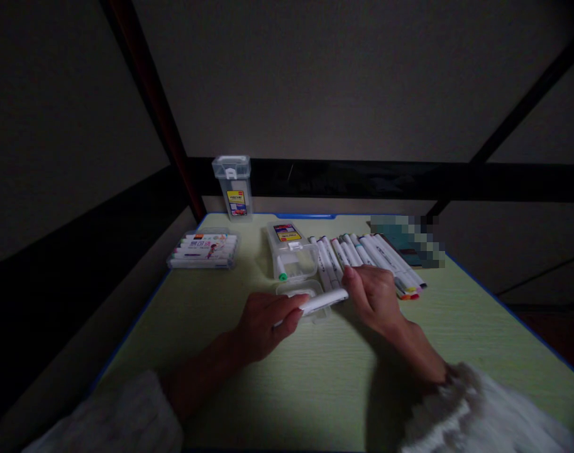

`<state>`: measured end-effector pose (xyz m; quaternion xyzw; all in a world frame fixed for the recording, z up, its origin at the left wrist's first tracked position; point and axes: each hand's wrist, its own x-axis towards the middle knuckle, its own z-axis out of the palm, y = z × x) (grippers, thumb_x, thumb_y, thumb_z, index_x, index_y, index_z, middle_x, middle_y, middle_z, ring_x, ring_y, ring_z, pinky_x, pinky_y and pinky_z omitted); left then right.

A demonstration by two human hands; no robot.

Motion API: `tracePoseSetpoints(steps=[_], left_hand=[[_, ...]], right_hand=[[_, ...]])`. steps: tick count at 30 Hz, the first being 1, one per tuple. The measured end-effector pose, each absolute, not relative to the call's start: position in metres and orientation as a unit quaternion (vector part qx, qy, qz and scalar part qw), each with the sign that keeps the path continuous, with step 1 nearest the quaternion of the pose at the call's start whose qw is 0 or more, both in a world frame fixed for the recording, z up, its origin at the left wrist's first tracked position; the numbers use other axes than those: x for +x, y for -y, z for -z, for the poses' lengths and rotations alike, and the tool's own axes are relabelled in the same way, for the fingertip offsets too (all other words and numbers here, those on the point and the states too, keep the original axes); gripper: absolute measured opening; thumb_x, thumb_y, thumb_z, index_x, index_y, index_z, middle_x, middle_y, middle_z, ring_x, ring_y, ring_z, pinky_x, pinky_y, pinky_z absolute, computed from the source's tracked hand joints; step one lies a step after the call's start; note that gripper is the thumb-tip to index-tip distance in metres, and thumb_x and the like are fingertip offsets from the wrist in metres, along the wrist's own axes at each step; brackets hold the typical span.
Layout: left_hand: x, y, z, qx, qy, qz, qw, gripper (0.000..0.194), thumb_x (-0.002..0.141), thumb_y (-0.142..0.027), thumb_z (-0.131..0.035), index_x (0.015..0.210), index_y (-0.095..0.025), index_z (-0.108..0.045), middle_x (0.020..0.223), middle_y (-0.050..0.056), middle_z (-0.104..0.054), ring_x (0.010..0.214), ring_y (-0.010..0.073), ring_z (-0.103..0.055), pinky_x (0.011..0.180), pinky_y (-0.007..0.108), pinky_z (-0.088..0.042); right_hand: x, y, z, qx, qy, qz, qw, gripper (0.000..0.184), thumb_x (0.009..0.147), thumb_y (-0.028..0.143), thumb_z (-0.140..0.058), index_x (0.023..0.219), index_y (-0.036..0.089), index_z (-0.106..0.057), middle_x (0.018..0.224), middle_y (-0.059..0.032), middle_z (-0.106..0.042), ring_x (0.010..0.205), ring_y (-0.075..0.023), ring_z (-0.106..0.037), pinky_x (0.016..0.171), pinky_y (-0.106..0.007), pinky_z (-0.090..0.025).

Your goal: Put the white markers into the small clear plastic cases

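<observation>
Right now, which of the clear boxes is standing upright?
The back box, with its lid on top; the middle box and the left box lie flat.

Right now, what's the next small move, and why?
Probably ease the white marker toward the box with the left hand: that hand grips it, the box lies close beyond with its mouth facing the hands, and a green-ended marker lies there.

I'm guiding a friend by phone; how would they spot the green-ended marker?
On the pale green table, a clear plastic box lies near the middle. The green-ended marker sits inside it, unlike the loose white markers alongside.
</observation>
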<state>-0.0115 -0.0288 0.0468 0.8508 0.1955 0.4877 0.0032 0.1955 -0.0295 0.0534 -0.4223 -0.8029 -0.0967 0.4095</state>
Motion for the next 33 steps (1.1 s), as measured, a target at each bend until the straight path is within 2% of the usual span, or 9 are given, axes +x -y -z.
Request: tracePoseSetpoints(steps=[12,17,26,30,33], left_hand=[[-0.0117,0.0324,-0.0524,0.848,-0.191,-0.493,0.021,0.027,0.093,-0.024,-0.038,0.097,-0.015,-0.063,0.064,0.001,-0.069,0.048,0.0076,-0.061,0.050,0.016,-0.048],[-0.0113,0.0311,-0.0499,0.848,-0.172,-0.500,0.021,0.024,0.092,-0.022,-0.040,0.093,-0.013,-0.062,0.061,0.001,-0.068,0.046,0.0068,-0.059,0.049,0.015,-0.048],[-0.0125,0.0284,-0.0441,0.854,-0.168,-0.492,0.003,0.021,0.091,-0.021,-0.043,0.102,-0.014,-0.060,0.072,0.003,-0.071,0.053,0.0078,-0.063,0.052,0.015,-0.050],[-0.0127,0.0288,-0.0445,0.855,-0.178,-0.487,0.013,0.023,0.091,-0.022,-0.042,0.100,-0.014,-0.061,0.069,0.002,-0.071,0.052,0.0076,-0.062,0.052,0.015,-0.049],[-0.0126,0.0291,-0.0458,0.854,-0.181,-0.487,0.022,0.024,0.092,-0.023,-0.040,0.099,-0.014,-0.062,0.067,0.002,-0.070,0.050,0.0073,-0.061,0.052,0.015,-0.048]], right_hand=[[0.1981,0.0302,-0.0514,-0.371,0.802,0.163,0.438,0.039,0.091,0.014,-0.031,0.054,0.021,-0.041,0.043,0.0019,-0.040,0.040,-0.0108,-0.035,0.045,-0.028,-0.026],[0.1976,0.0297,-0.0518,-0.382,0.810,0.138,0.424,0.039,0.091,0.015,-0.031,0.053,0.022,-0.039,0.042,0.0028,-0.038,0.039,-0.0109,-0.034,0.045,-0.028,-0.026],[0.1971,0.0281,-0.0519,-0.415,0.810,0.094,0.403,0.042,0.092,0.019,-0.031,0.051,0.021,-0.039,0.041,0.0020,-0.039,0.038,-0.0117,-0.036,0.044,-0.030,-0.026],[0.1954,0.0284,-0.0517,-0.424,0.802,0.075,0.415,0.043,0.092,0.021,-0.032,0.050,0.021,-0.040,0.041,0.0030,-0.037,0.039,-0.0104,-0.034,0.044,-0.028,-0.025],[0.1917,0.0307,-0.0545,-0.432,0.776,0.041,0.457,0.044,0.091,0.023,-0.035,0.048,0.019,-0.043,0.041,0.0037,-0.036,0.037,-0.0088,-0.034,0.043,-0.026,-0.024]])
